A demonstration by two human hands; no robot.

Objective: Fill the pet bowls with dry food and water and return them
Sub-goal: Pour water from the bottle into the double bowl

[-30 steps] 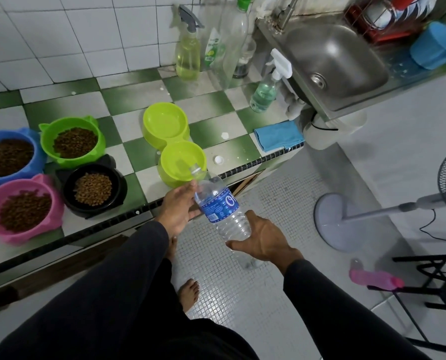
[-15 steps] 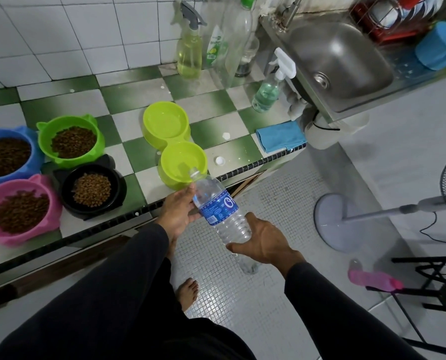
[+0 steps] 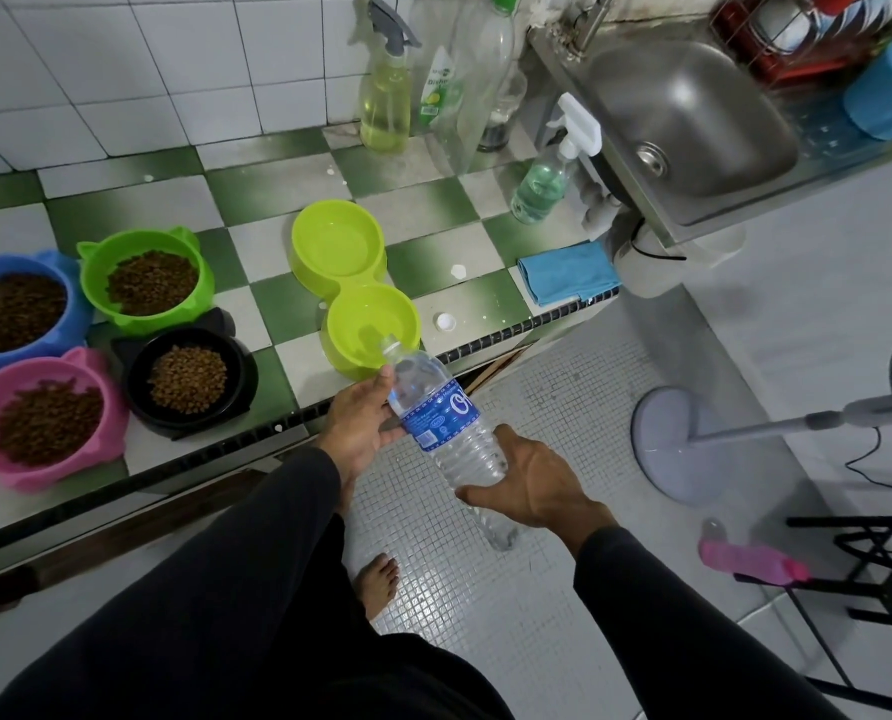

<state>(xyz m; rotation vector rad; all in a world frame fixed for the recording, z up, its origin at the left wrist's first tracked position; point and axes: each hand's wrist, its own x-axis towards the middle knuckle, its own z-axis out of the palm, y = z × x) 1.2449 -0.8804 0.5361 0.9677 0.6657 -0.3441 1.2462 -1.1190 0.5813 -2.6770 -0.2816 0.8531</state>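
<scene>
From the head view, the green-checked table point(image 3: 277, 194) is carrying four filled food bowls at the left. You are gripping the water bottle point(image 3: 441, 415) with both hands, left hand point(image 3: 358, 426) near the neck and right hand point(image 3: 529, 488) low, its mouth tilting over the near cup of the lime double bowl point(image 3: 352, 288). Tipping too fast risks splashing past the rim onto the floor; the loose cap point(image 3: 444, 322) is lying just beside.

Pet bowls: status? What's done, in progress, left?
Done: kibble fills the blue bowl, green bowl, pink bowl and black bowl. In hand: both hands tip the uncapped water bottle over the double bowl's near cup. Left: finish water, return bowls.
</scene>
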